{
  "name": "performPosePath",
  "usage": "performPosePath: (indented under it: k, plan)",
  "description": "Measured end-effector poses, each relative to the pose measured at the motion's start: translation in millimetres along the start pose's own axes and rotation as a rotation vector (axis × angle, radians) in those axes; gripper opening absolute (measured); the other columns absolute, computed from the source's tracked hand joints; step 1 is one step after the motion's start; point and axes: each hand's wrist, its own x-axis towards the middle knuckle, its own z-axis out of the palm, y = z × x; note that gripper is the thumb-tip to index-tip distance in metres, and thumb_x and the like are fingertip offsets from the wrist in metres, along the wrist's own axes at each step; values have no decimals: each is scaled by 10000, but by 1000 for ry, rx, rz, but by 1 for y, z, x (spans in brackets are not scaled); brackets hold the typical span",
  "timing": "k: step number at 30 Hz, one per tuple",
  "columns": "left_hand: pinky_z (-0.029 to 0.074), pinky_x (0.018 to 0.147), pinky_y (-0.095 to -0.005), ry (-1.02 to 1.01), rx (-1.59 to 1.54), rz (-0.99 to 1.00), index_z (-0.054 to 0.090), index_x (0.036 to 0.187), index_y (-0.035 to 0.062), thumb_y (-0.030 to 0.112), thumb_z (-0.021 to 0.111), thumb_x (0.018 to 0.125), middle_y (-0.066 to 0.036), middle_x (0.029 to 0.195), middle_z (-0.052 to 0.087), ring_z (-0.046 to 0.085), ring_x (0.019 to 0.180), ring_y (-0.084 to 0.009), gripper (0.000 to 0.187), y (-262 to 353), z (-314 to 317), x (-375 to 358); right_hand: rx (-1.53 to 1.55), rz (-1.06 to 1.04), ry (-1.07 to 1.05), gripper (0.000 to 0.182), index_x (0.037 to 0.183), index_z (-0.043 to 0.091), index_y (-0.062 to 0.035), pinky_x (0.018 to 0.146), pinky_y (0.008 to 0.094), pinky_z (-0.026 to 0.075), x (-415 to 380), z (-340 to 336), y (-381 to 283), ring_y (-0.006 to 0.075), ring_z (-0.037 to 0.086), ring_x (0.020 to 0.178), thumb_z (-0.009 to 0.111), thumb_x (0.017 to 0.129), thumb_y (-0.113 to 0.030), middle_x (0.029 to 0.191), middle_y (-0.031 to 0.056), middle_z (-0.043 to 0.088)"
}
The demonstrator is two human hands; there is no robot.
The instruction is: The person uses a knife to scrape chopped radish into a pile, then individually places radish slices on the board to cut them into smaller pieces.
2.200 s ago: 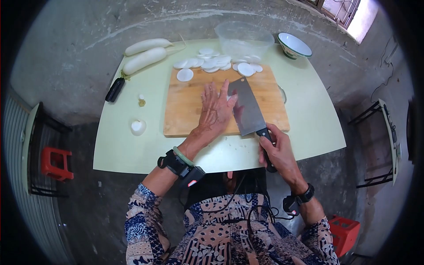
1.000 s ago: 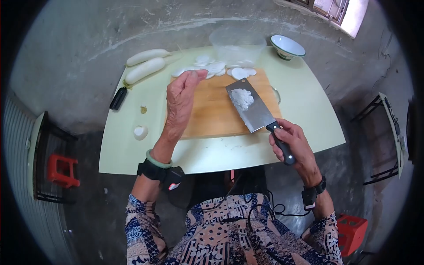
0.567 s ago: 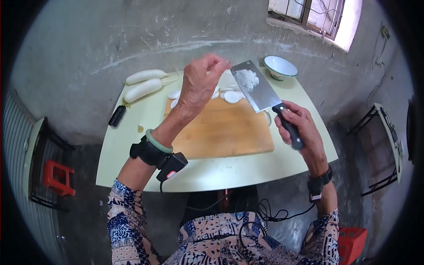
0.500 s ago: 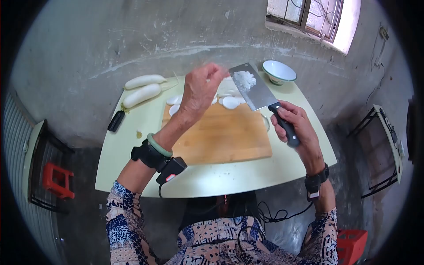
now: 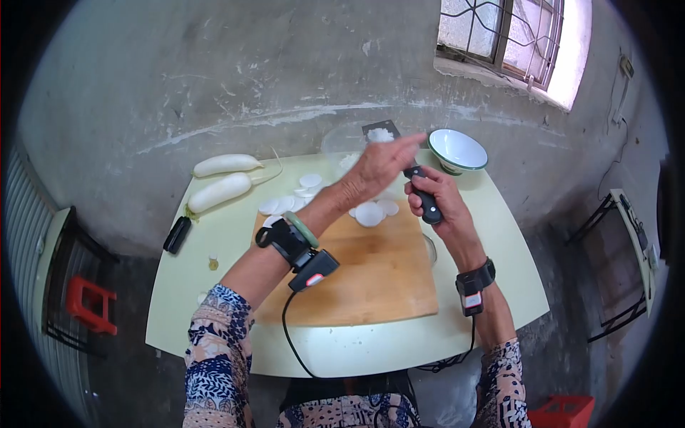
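My right hand point(image 5: 444, 197) is wrapped round the black handle of a cleaver point(image 5: 430, 210), its blade pointing away over the far side of the table. Finely chopped white radish point(image 5: 379, 135) lies on the blade near its tip. My left hand point(image 5: 386, 161), fingers stretched out together, is held across the blade and hides much of it. Below and beyond the blade stands a clear bowl point(image 5: 330, 140) with white bits in it. White radish slices point(image 5: 369, 214) lie along the far edge of the wooden cutting board point(image 5: 357, 285), partly behind my left forearm.
Two whole white radishes point(image 5: 220, 192) lie at the table's left, near a black object point(image 5: 177, 235) and a small yellowish scrap point(image 5: 213, 263). A white enamel bowl point(image 5: 459, 149) with a green rim stands at the far right. Red stools point(image 5: 93, 304) are on the floor.
The cleaver has moved from above the board to the far side by the clear bowl, still carrying chopped radish. My left hand has moved right, over the blade, its fingers now straightened.
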Motion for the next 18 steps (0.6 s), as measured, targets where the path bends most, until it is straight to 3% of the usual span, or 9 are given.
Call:
performPosePath:
  k: [2,3,4,6,7,14,16,17,18]
  plan:
    - [510,999,-328,-108,-34,-66,499,1534,33,423,462,1124,-144,1159,722,657,1072,-173,567,-11,12,8,-9,-8,38,212,1194,600,26,497,255,503,9,-3,8,116,617,623,604,999,-56,863,92,654]
    - [451,1116,-380,-225,13,-131,421,1590,49,451,420,1129,-195,1319,676,628,1244,-244,611,-11,12,13,-3,-2,26,184,1163,609,21,493,261,499,12,-6,12,122,615,621,588,992,-42,859,96,646]
    - [451,1116,-380,-224,16,-131,421,1590,49,451,420,1129,-195,1319,676,628,1244,-244,611,-22,15,18,-2,-3,24,184,1163,609,21,493,261,499,13,-8,16,122,615,621,588,992,-42,859,96,646]
    - [321,1233,-445,-201,328,168,351,1626,59,482,365,1131,-238,1534,525,460,1470,-337,651,-38,22,23,0,35,63,165,1143,612,18,486,264,491,12,-11,23,127,613,623,581,991,-39,860,99,640]
    - [180,1294,-488,-298,243,75,308,1639,54,505,320,1130,-250,1659,348,240,1584,-382,680,-47,23,26,22,34,34,163,1142,609,19,489,262,486,12,-17,25,127,603,627,586,995,-46,866,104,639]
    - [183,1296,-479,-248,299,16,329,1631,52,517,335,1126,-254,1648,363,232,1588,-377,686,-64,23,31,99,50,39,228,1201,573,44,509,249,485,5,-19,16,115,577,632,593,994,-49,872,97,642]
    - [242,1273,-469,-203,299,-45,342,1623,44,517,344,1126,-242,1641,384,294,1563,-384,686,-69,21,35,99,58,41,289,1254,555,60,511,248,486,4,-20,16,110,578,636,600,990,-48,873,95,644]
    - [316,1230,-447,-210,205,-28,351,1617,40,512,346,1128,-234,1617,425,385,1509,-395,679,-72,16,38,100,58,45,289,1254,555,60,511,248,486,4,-20,15,110,578,636,600,990,-48,873,95,644]
    - [316,1230,-447,-213,203,-29,351,1617,40,512,346,1128,-234,1617,425,385,1509,-395,679,-80,15,41,101,53,45,300,1263,554,62,505,249,483,3,-20,14,110,579,630,602,988,-48,869,97,644]
